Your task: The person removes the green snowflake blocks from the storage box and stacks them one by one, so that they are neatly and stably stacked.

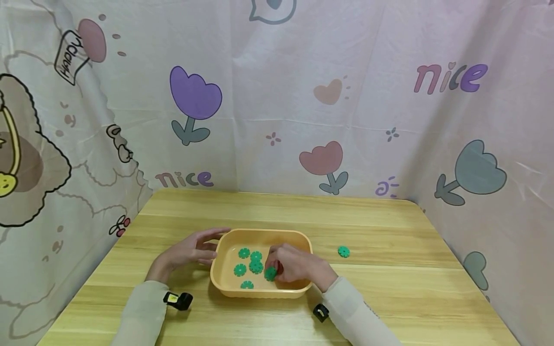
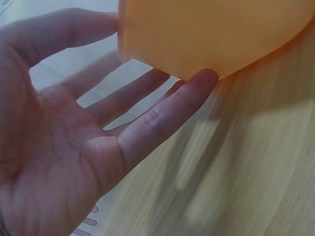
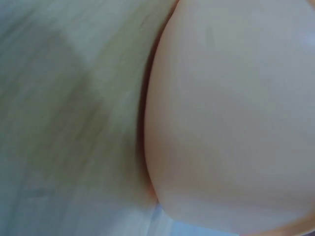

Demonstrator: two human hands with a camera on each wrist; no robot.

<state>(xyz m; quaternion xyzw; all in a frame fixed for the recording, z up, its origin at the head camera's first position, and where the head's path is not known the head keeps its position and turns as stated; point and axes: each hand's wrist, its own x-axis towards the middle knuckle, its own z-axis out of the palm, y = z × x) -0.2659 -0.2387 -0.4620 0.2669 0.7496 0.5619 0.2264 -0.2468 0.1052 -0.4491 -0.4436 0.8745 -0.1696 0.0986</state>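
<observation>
A yellow plastic basin (image 1: 225, 287) holds several flat green notched discs (image 1: 240, 270), two of them overlapping near its middle. My left hand (image 1: 186, 252) touches the basin's left side with fingers spread and fairly straight. In the left wrist view, its thumb meets the rim and the little finger (image 2: 167, 115) lies against the orange-looking wall. My right hand (image 1: 292, 263) reaches over the right rim into the basin. Its curled fingers pinch a green disc (image 1: 270, 274), partly covered by the hand. The right wrist view has only the basin's outer wall (image 3: 226, 118), no hand.
One more green disc (image 1: 344, 251) lies on the wooden table (image 1: 389, 288), right of the basin. A printed curtain (image 1: 268, 96) hangs behind the table and along both sides. Small black devices (image 1: 178, 301) sit at both sleeves' cuffs.
</observation>
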